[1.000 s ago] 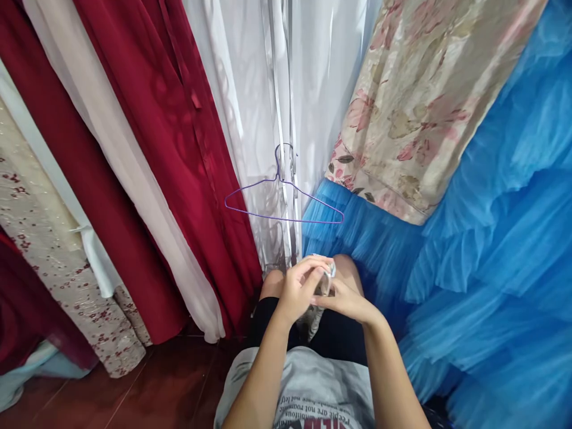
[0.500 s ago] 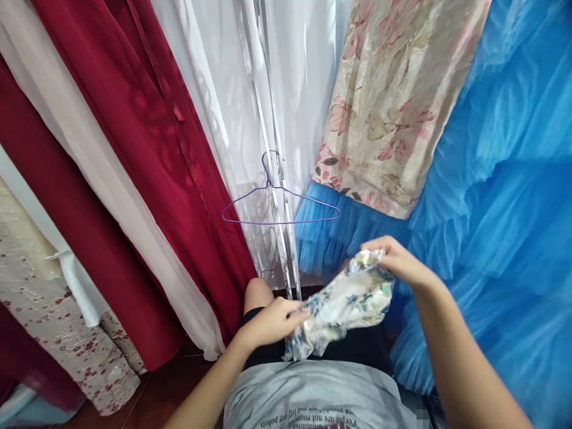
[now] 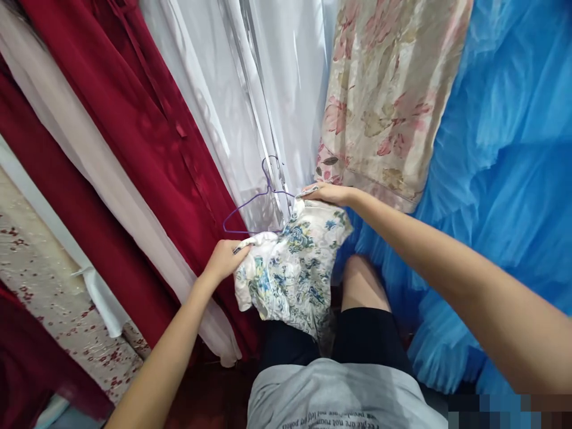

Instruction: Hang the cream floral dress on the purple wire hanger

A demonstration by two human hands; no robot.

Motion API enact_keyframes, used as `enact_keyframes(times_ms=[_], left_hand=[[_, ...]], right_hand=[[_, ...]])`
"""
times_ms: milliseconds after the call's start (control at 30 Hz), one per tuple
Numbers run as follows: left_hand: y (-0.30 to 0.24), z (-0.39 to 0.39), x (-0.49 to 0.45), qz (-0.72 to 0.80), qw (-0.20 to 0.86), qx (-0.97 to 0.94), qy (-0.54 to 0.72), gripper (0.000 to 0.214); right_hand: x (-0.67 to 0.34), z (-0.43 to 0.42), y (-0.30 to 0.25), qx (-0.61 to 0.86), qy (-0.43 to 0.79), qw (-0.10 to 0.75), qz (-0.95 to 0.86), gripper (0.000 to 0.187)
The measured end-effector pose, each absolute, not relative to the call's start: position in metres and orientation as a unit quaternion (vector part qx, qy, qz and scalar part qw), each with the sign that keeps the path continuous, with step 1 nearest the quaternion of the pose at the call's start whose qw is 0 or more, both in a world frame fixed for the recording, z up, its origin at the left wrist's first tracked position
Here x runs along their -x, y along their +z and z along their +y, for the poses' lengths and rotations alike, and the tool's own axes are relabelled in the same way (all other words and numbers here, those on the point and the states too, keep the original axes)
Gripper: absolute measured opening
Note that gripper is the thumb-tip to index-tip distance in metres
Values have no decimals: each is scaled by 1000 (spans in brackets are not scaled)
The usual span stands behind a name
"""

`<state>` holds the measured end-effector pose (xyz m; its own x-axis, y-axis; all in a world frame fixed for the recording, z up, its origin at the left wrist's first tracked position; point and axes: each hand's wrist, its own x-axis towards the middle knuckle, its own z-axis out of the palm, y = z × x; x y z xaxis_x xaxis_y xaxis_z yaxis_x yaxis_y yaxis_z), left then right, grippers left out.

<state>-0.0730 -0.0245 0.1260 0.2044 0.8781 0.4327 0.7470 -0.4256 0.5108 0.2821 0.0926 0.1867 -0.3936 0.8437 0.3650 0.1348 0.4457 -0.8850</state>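
The once-bunched floral-print top now hangs open, left hand and right hand pinching its upper edges, leaving it readable; the purple wire hanger is beyond them.

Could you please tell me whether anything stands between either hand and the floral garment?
Nothing visible does: the left hand and right hand both grip the floral garment directly, along its upper part.
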Motion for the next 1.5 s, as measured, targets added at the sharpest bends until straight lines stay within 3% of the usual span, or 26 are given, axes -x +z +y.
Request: enact_keyframes(times_ms=[100,267,500,600,767,833,933,1033,1100,1200,1267,1367,1500], left_hand=[[135,4,118,547,61,-781,295,27],[167,51,134,567,68,-728,379,8],[188,75,80,533,197,-710,415,51],[182,65,73,532,92,-721,435,33],[183,50,64,509,-43,-744,430,12],[186,52,63,507,-79,-739,437,8],[185,59,63,499,-93,-721,472,11],[177,57,54,483,-3,-636,602,14],[174,47,36,437,103,-575,684,21],[176,20,-6,341,269,-588,682,31],[181,1,-34,282,349,-631,633,33],[187,-17,-55,231,425,-668,565,38],[176,-15,-31,272,501,-625,534,46]], right_hand=[[-294,85,198,303,441,374,-757,30],[-303,88,210,320,456,327,-763,26],[-317,85,170,400,543,317,-667,27],[-342,84,155,410,553,315,-653,27],[-333,73,185,371,568,463,-571,22],[-310,54,204,341,561,485,-578,29],[-277,11,218,257,509,428,-702,50],[-257,-21,206,203,364,316,-852,49],[-248,-25,188,199,210,310,-906,50],[-233,-13,160,199,32,370,-907,98],[-226,-4,147,196,-20,390,-899,116],[-235,1,136,226,-46,389,-892,106],[-289,2,125,349,-74,399,-845,86]])
